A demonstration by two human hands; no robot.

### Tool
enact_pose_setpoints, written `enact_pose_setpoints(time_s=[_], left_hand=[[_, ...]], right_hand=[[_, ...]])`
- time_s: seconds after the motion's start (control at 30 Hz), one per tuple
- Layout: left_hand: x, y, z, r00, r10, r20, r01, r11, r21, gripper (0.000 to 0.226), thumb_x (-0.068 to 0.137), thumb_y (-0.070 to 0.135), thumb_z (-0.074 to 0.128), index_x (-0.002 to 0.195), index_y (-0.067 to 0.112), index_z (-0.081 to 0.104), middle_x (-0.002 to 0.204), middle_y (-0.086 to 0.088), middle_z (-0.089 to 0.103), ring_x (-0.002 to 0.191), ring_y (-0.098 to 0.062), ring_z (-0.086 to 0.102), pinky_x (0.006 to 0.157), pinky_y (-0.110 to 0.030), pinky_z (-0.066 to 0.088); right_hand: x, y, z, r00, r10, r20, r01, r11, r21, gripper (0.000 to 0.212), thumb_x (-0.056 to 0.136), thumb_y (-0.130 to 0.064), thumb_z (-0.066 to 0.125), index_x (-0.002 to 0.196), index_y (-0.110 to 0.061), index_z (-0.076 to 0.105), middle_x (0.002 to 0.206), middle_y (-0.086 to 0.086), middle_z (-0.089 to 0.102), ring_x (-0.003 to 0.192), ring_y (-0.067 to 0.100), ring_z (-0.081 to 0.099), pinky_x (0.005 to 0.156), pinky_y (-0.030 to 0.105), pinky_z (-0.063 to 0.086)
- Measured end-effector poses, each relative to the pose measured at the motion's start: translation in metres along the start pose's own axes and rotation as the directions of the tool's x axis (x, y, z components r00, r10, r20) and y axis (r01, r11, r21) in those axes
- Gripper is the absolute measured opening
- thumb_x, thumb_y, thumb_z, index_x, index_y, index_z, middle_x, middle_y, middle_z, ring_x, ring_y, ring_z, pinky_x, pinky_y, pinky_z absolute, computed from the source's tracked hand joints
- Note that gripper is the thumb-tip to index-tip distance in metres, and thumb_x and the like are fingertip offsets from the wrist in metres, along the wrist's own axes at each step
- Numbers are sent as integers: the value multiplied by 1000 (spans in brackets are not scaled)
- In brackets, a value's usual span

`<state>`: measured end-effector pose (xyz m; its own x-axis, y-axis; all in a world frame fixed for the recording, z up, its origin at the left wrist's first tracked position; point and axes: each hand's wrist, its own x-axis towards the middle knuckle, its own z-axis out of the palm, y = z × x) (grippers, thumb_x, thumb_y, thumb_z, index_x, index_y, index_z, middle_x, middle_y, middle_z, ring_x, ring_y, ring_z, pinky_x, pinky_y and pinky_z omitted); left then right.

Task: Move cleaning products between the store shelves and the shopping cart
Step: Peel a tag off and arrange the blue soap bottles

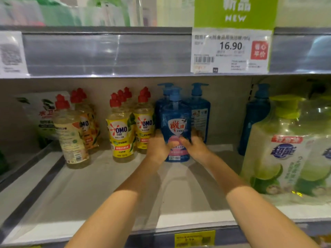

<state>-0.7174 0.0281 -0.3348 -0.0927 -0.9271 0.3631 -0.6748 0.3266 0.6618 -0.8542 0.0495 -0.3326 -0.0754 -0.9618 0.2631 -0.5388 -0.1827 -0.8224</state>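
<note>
both hands, left hand (158,146) and right hand (194,146), grip the blue plastic pump bottle (176,122) low on its sides; fingers curl round it. bottle stands upright between them on the grey shelf (89,190), equally near either hand.

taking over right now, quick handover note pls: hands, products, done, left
Left hand and right hand: both grip the front blue pump bottle from either side.
Bottle is upright, base at or on the shelf, in front of two more blue pump bottles; OMO bottles to its left.
Cart not in view. Cannot tell whether the bottle is going on or coming off; finish that move, then carry on.
</note>
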Motion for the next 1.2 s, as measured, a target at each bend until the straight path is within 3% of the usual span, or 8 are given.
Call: enact_pose_setpoints(time_s=[0.33, 0.47, 0.53, 0.63, 0.77, 0.97, 1.07, 1.2], left_hand=[[22, -8, 12, 998, -67, 6, 67, 996, 66, 53, 89, 32, 66, 129, 3, 46, 126, -17, 57, 111, -32, 57, 97, -38, 45], [27, -8, 12, 997, -80, 19, 77, 989, 123, 56, 90, 32, 66, 132, 3, 42, 128, -16, 55, 114, -31, 55, 99, -38, 45], [28, -7, 12, 996, -88, 24, 83, 982, 168, 61, 91, 33, 65, 136, 3, 38, 133, -16, 51, 119, -32, 52, 101, -38, 43], [29, -7, 12, 995, -93, 31, 84, 973, 216, 65, 93, 36, 61, 140, 2, 32, 139, -17, 46, 125, -32, 48, 104, -36, 40], [30, -5, 12, 994, -96, 42, 84, 970, 229, 68, 93, 39, 59, 142, 3, 28, 143, -16, 42, 128, -31, 46, 106, -35, 38], [30, -6, 16, 994, -109, 24, 96, 945, 313, 73, 96, 40, 55, 147, 2, 19, 149, -16, 35, 134, -31, 40, 110, -35, 35], [30, -5, 16, 994, -106, 5, 98, 933, 346, 73, 97, 39, 53, 147, 0, 16, 150, -17, 32, 136, -31, 37, 109, -33, 33], [30, -3, 14, 994, -99, 35, 84, 950, 302, 76, 94, 40, 57, 145, -2, 19, 148, -20, 33, 135, -33, 37, 111, -37, 31]], right_hand=[[16, 16, 10, 993, -52, -102, 52, 999, -5, 43, 97, -21, 56, 137, -13, 40, 133, 13, 51, 121, 29, 50, 104, 46, 43], [22, 19, 2, 960, 162, -229, -52, 905, 423, 33, 87, -10, 70, 112, -18, 51, 112, 3, 61, 103, 24, 61, 88, 36, 53], [32, 18, -11, 860, 311, -405, -49, 839, 541, 29, 87, -9, 68, 109, -18, 51, 111, 5, 60, 102, 25, 61, 86, 38, 54], [51, 20, -28, 774, 337, -536, -87, 895, 438, 52, 88, -13, 68, 134, -17, 44, 140, 11, 46, 125, 31, 50, 103, 49, 46], [58, 23, -19, 877, 320, -358, -111, 860, 498, 84, 88, -31, 70, 153, -24, 18, 155, 7, 33, 137, 30, 39, 110, 53, 38], [57, 28, -6, 848, 247, -468, -49, 917, 396, 47, 89, -34, 67, 130, -17, 50, 124, 5, 62, 108, 25, 62, 92, 49, 54], [43, 32, 6, 811, 207, -547, -35, 951, 308, 53, 84, -43, 67, 129, -18, 52, 121, 5, 62, 108, 24, 62, 89, 49, 55], [28, 27, 14, 763, 182, -620, 23, 951, 307, 48, 87, -21, 71, 128, -13, 48, 123, 9, 60, 109, 26, 61, 92, 49, 53]])
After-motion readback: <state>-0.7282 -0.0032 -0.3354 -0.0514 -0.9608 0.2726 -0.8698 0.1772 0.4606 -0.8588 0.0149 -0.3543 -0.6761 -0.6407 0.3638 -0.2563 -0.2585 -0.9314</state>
